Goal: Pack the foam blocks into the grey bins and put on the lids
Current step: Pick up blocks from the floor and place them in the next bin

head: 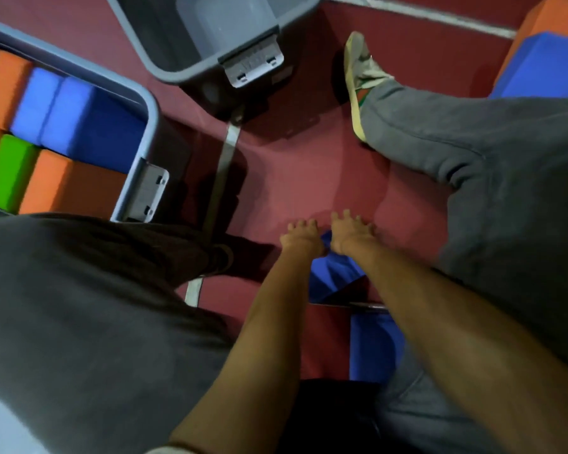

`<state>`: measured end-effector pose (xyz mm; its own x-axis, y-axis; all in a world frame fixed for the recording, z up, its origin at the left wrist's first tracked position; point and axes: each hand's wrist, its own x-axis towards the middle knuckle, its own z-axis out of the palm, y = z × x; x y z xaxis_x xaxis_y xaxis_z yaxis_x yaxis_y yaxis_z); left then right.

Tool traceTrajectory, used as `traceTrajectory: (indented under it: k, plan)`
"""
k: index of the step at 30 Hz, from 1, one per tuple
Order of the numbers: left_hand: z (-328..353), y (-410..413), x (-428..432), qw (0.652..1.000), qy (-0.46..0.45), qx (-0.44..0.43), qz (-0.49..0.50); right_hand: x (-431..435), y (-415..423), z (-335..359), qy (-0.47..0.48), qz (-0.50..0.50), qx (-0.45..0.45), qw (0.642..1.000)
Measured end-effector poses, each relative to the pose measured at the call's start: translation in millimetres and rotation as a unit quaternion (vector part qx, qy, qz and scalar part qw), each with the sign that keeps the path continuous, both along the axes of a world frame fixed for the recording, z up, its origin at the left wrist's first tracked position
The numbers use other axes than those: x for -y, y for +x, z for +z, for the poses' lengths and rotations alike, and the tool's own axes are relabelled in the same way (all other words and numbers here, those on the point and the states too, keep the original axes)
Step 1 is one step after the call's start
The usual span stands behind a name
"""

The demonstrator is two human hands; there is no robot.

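Both my arms reach down between my legs to a blue foam block on the red floor. My left hand and my right hand sit side by side on its far end, fingers bent over the edge; blur hides the exact grip. Another blue block lies closer to me. A grey bin at the left holds orange, blue and green blocks, several of them. A second grey bin at the top holds no blocks.
My legs in grey trousers flank the hands, with one shoe by the upper bin. More loose foam lies at the top right, a blue block and an orange block. A pale line runs across the red floor.
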<state>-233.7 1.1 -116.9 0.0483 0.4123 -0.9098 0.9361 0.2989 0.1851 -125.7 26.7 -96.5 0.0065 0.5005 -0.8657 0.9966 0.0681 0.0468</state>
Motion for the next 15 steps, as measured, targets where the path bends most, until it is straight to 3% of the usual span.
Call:
traceTrajectory:
  k: [3, 9, 12, 15]
  plan:
    - [-17.9, 2.6, 3.5, 0.999, -0.006, -0.003, 0.031, 10.0, 11.2, -22.1, -0.005, -0.082, -0.005, 0.997]
    - [-45.1, 16.7, 11.0, 0.998, -0.039, 0.028, 0.028, 25.9, 42.9, -58.9, 0.075, -0.16, 0.019, 0.984]
    - [-48.6, 26.7, 14.3, 0.997, -0.037, 0.04, 0.054, 23.3, 51.9, -71.6, 0.019, -0.261, 0.026, 0.965]
    - [-52.6, 31.1, 16.0, 0.988, -0.053, 0.044, 0.139, 15.9, 55.7, -72.3, 0.005, -0.283, 0.011, 0.959]
